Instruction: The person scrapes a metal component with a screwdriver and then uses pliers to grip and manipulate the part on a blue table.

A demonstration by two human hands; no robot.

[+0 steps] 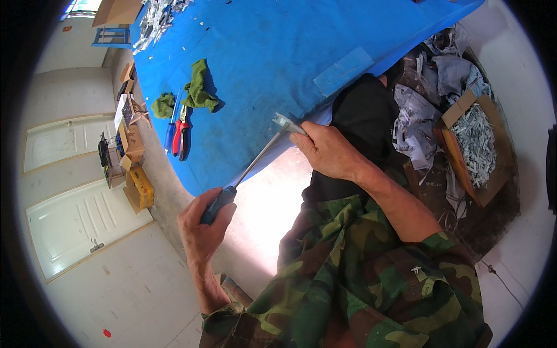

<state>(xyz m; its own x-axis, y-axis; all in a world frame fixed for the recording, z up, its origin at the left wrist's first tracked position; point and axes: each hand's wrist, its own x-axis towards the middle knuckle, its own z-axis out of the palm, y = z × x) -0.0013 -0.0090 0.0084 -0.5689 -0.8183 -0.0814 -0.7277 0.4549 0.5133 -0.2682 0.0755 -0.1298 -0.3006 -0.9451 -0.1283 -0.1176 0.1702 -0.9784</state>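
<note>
Silvery part (pixel 282 120) at the near edge of the blue-covered bench (pixel 249 58), resting there or held just above: cannot tell. Left of the bench, cardboard boxes (pixel 133 169), mostly too small to make out. At the bench's far left corner, silvery scraps (pixel 155 26), cut off above. Along the bench's left side, crumpled green cloth (pixel 163 106), blue-handled screwdriver (pixel 170 136), red-and-black pliers (pixel 178 139) and longer green cloth (pixel 199 87); tool handles toward the near side, presumably for easy reach. Just off the bench's near edge, left grip (pixel 203 223) wrapped round the dark handle of a long screwdriver (pixel 218 205), shaft slanting up to the part, probably to line up the tip; contact hard to confirm. At that edge, right grip (pixel 332 152) pinching the part, probably to steady it, and hiding its lower end. Right of the bench, open carton (pixel 456 158) of similar scraps, depth hidden.
</note>
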